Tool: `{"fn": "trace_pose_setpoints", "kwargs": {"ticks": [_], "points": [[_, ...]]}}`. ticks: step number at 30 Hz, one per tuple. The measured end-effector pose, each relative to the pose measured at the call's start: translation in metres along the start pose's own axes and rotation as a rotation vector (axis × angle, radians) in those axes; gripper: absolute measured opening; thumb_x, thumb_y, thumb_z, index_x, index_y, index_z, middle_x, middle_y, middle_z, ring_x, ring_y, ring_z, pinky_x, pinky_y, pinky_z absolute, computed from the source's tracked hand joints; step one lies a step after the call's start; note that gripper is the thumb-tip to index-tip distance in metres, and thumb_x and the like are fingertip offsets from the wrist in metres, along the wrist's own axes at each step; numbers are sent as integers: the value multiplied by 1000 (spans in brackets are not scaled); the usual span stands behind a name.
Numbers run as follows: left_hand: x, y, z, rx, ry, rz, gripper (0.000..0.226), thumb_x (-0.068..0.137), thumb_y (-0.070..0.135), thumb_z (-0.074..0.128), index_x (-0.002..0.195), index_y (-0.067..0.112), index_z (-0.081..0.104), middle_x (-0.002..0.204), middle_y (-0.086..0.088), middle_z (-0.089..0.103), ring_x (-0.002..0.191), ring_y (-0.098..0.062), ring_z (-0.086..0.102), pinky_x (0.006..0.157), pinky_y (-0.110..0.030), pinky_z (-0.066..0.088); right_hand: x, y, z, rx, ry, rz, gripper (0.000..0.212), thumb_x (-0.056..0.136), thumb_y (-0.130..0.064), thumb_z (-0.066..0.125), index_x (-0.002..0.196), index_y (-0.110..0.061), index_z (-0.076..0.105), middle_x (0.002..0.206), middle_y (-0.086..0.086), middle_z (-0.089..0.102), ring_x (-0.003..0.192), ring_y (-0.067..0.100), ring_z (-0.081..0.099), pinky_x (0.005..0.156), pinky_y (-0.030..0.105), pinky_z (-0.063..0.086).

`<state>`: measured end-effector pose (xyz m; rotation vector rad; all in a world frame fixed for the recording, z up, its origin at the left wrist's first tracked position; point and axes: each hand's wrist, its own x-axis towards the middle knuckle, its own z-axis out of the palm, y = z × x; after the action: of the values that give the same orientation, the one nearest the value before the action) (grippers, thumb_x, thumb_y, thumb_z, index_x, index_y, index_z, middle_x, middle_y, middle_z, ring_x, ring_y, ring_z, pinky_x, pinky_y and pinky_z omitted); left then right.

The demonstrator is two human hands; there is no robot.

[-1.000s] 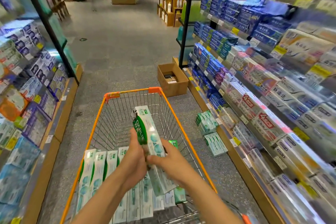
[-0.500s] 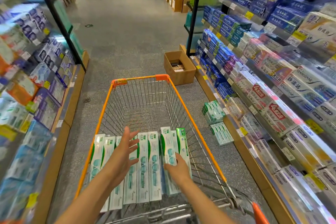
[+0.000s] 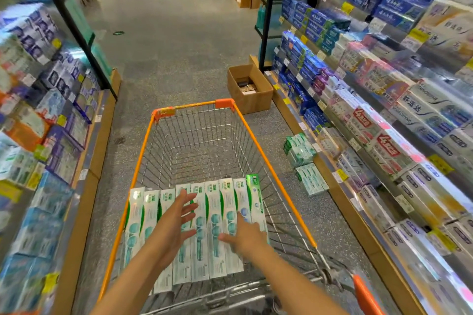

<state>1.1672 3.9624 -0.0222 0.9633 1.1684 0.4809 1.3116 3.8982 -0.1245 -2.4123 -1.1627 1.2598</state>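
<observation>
The left hand's (image 3: 179, 222) fingers (image 3: 189, 197) are straight and spread wide, holding nothing, with the palm turned inward above the middle of a row of toothpaste boxes (image 3: 213, 202). The right hand (image 3: 247, 236) is also open, with fingers loosely extended and thumb pointing left. It sits low over the right end of the same row, and whether it touches the boxes is unclear.

The white and green boxes lie side by side on the floor of a wire shopping cart (image 3: 258, 151) with an orange rim. They fill the cart's near end, and the rightmost box stands on its edge against the cart's right wall. The far half of the cart holds nothing.

Right of the cart, two stacks of green boxes (image 3: 299, 151) sit on the floor. A cardboard box (image 3: 252, 100) stands just beyond the cart's far right corner. Stocked shelves (image 3: 384, 123) line the aisle on both sides of the cart.
</observation>
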Motion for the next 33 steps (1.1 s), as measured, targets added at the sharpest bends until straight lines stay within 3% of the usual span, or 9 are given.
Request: {"fn": "trace_pose_setpoints", "kwargs": {"ticks": [2, 6, 13, 18, 21, 23, 26, 30, 33], "points": [[0, 6, 13, 17, 3, 37, 47, 95, 48, 36, 131, 21, 50, 138, -8, 47, 130, -26, 40, 103, -49, 35, -11, -5, -34, -1, 97, -72, 95, 82, -69, 48, 152, -24, 3, 148, 8, 38, 136, 34, 31, 109, 49, 30], [1, 29, 78, 48, -10, 124, 40, 96, 49, 34, 120, 24, 54, 133, -7, 52, 123, -25, 46, 96, -45, 39, -65, 10, -134, 73, 446, -292, 87, 83, -65, 50, 151, -25, 14, 148, 3, 39, 134, 28, 32, 105, 44, 31], [-11, 23, 308, 33, -261, 220, 36, 97, 45, 32, 115, 23, 55, 113, -3, 58, 96, -12, 54, 77, -34, 42, -137, 165, -269, 132, 724, -337, 85, 80, -59, 60, 149, -27, 23, 144, 0, 44, 129, 26, 35, 103, 40, 35], [-17, 5, 445, 100, -302, 196, 30, 99, 37, 35, 115, 19, 52, 114, -6, 58, 102, -20, 54, 85, -37, 41, -168, 288, -336, 142, 780, -204, 78, 81, -57, 62, 146, -27, 30, 132, 3, 54, 125, 27, 41, 100, 42, 37], [-15, -6, 490, 134, -284, 192, 28, 99, 34, 38, 116, 18, 52, 117, -8, 58, 102, -21, 54, 75, -31, 43, -175, 338, -363, 104, 821, -170, 75, 81, -55, 63, 144, -24, 37, 121, 7, 60, 116, 30, 45, 95, 40, 38], [-7, -11, 506, 136, -282, 195, 27, 99, 33, 38, 116, 17, 53, 115, -8, 57, 99, -20, 54, 72, -30, 43, -167, 360, -376, 112, 815, -143, 75, 81, -55, 63, 144, -23, 38, 122, 9, 59, 119, 32, 43, 97, 41, 38], [17, -11, 519, 155, -240, 166, 26, 100, 30, 38, 115, 15, 52, 112, -9, 56, 101, -22, 53, 83, -35, 41, -143, 375, -388, 147, 778, -133, 75, 81, -56, 62, 144, -25, 36, 132, 6, 53, 127, 30, 38, 102, 42, 37], [59, -3, 520, 148, -107, 175, 19, 100, 25, 38, 110, 14, 51, 104, -8, 56, 82, -16, 55, 71, -30, 39, -96, 376, -405, 104, 698, -171, 74, 83, -55, 59, 145, -23, 35, 143, 0, 46, 133, 25, 34, 104, 38, 33], [96, 1, 512, 192, -70, 202, 21, 101, 27, 38, 111, 14, 50, 108, -8, 56, 98, -23, 54, 83, -36, 40, -50, 374, -423, 77, 654, -181, 75, 83, -55, 60, 145, -21, 35, 144, 1, 45, 132, 27, 37, 106, 39, 32]]}}
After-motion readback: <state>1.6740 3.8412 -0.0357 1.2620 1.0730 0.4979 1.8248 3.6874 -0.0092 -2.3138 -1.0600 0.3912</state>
